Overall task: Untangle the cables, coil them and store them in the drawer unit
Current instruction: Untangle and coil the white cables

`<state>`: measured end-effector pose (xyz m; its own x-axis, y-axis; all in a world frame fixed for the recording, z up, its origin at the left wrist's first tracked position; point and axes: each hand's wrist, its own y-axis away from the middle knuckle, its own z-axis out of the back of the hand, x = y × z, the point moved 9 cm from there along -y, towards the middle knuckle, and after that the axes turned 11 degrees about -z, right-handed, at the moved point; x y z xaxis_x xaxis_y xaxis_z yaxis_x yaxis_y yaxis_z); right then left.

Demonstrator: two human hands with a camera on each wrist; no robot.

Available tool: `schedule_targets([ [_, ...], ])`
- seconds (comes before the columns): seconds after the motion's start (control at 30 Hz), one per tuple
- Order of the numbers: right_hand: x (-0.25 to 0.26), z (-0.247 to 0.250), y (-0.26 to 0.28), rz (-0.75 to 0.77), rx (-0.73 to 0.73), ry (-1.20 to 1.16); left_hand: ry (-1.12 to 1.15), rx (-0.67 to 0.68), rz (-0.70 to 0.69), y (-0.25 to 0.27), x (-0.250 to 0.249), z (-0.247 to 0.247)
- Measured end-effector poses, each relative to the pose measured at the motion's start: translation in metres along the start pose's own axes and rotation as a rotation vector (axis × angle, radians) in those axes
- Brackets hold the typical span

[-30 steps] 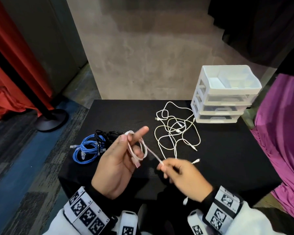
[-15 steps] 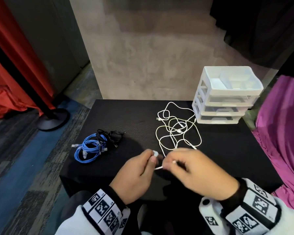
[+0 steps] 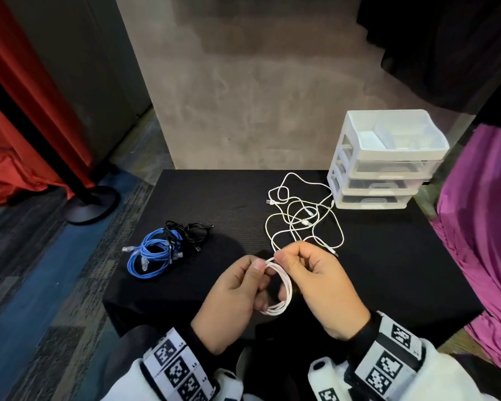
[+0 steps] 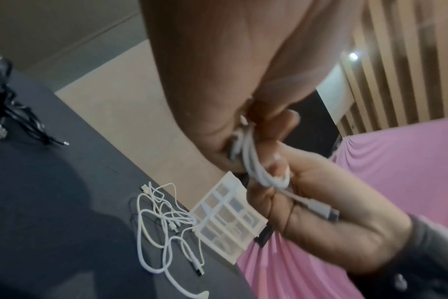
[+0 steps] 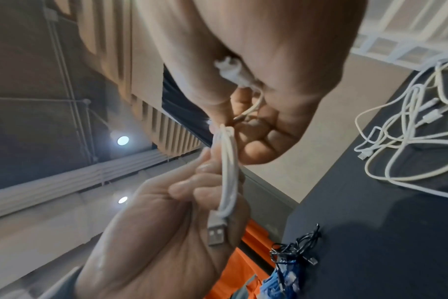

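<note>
A small white cable coil [image 3: 284, 290] hangs between both hands over the black table's [image 3: 388, 270] front edge. My left hand [image 3: 261, 282] pinches its left side with thumb over curled fingers. My right hand [image 3: 287, 260] pinches the coil's top. In the left wrist view the coil [image 4: 253, 161] ends in a plug [image 4: 325, 212] lying on the right palm. The right wrist view shows the coil [image 5: 228, 172] with a USB plug [image 5: 216, 232] against the left palm. A loose white cable tangle [image 3: 304, 221] lies beyond the hands. The white drawer unit [image 3: 385, 160] stands at the back right, drawers closed.
A blue cable bundle [image 3: 151, 256] and a black cable bundle [image 3: 185, 230] lie together on the table's left part. Pink cloth [image 3: 480, 256] hangs along the right edge. A stand with a round base [image 3: 90, 204] sits on the floor to the left.
My left hand, raised with the cable looped over its fingers, has come down. My right hand has closed in from the stretched strand, and both now hold one small finished coil.
</note>
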<state>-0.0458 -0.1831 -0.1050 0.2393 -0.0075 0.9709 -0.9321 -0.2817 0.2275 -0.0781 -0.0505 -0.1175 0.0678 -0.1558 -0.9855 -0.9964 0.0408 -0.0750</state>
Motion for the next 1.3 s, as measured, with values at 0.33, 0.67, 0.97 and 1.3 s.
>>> schedule_targets([
  [0.33, -0.009, 0.029, -0.011, 0.076, -0.161, 0.411, 0.029, -0.138, -0.024, -0.004, -0.004, 0.009],
  [0.67, -0.012, -0.004, 0.0, -0.157, 0.117, -0.108, -0.099, -0.147, -0.115, -0.003, -0.01, 0.003],
  [0.97, -0.03, -0.016, 0.007, -0.356, 0.244, -0.467, -0.265, -0.158, -0.228, -0.007, -0.011, 0.004],
  [1.3, -0.015, 0.008, 0.004, 0.077, -0.097, 0.325, -0.404, -0.234, -0.274, -0.009, -0.014, 0.018],
])
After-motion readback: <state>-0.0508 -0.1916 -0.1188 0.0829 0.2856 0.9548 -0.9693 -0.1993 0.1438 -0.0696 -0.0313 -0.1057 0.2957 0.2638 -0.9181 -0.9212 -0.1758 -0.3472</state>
